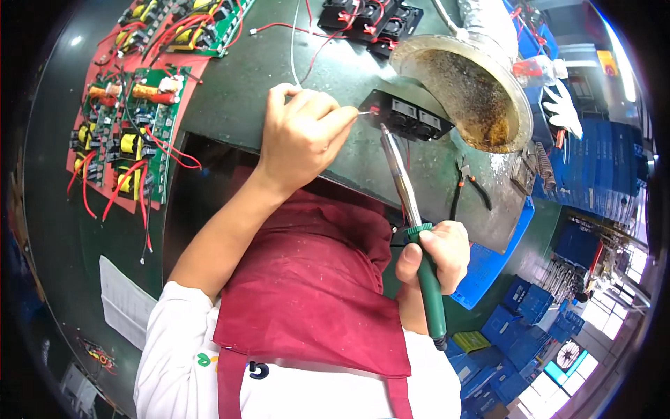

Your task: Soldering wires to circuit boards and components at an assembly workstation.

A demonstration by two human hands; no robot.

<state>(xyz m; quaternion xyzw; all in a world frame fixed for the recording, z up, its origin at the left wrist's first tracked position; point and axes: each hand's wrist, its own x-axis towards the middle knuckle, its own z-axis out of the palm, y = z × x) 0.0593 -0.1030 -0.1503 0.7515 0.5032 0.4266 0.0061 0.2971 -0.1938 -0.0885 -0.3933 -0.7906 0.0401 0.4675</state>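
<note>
My right hand grips the green handle of a soldering iron. The iron's metal shaft slants up and left, its tip just below the left end of a small black panel with square sockets and a red part. Pinched in my left hand is a thin silvery solder wire, which runs down from the top of the picture. Its free end sticks out from my fingertips and reaches the panel's left end; whether it touches cannot be made out. The panel lies on the dark green bench.
A fume hood with a stained mouth stands right of the panel, and pliers lie below it. Green circuit boards with red wires cover the upper left. Black fan units sit at the far edge. A blue mat is at right.
</note>
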